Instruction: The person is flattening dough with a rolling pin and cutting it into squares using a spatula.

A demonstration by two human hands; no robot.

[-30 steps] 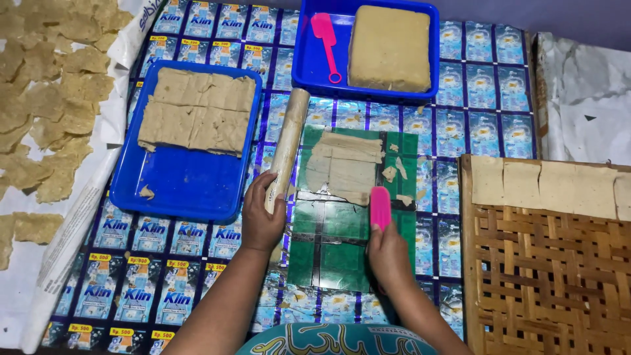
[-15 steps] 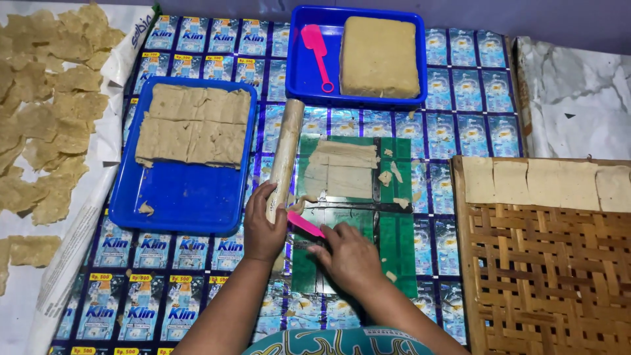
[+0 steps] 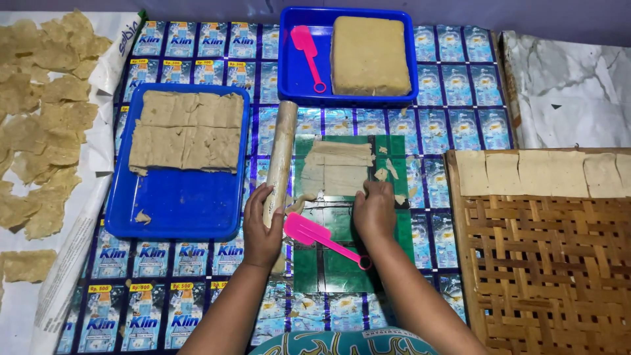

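Gripping wooden pin [image 3: 279, 158], left hand [image 3: 261, 227] closed round it; right hand [image 3: 374, 212] flat on thin dough [image 3: 338, 169], having released pink spatula [image 3: 325, 239].

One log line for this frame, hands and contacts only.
left hand: grips rolling pin | right hand: on dough sheet edge | pink scraper: lying on green board

Floor workspace under dim, warm light

A mat [image 3: 453, 79] of joined blue sachet wrappers covers the floor. A woven bamboo tray [image 3: 552, 263] lies at right, with crumpled white plastic [image 3: 565, 92] beyond it. White paper [image 3: 72, 230] runs along the left edge. A grey wall [image 3: 197, 10] shows at top.
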